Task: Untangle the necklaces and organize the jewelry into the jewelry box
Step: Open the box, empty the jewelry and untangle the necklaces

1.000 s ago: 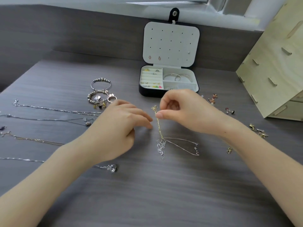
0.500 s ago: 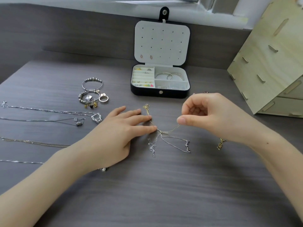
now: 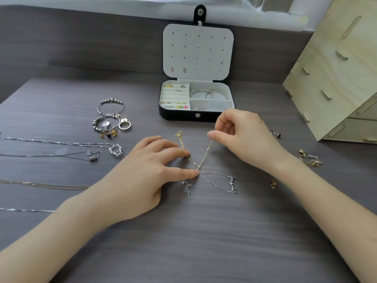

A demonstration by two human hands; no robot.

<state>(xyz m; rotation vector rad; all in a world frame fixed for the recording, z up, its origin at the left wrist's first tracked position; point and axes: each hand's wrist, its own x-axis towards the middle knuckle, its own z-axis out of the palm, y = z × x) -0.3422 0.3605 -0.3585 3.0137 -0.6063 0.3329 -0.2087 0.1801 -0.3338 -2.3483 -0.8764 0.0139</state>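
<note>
The tangled necklaces lie in the middle of the worktop, knotted where a gold chain meets a silver chain. The silver chain loops out to the right of the knot and bunches in a small clump just nearer the front edge. The left hand lies flat with its fingers straight; one fingertip presses down right at the knot and another rests on a gold strand. The right hand is raised off the surface, thumb and forefinger pinching the other gold strand and holding it taut up from the knot. Behind the hands, at the middle of the far edge, the jewelry box stands with its lid upright, with rings and bangles in its compartments. Beaded bracelets sit left of the box, straightened necklaces run toward the left edge, and small earrings are scattered toward the right edge.
</note>
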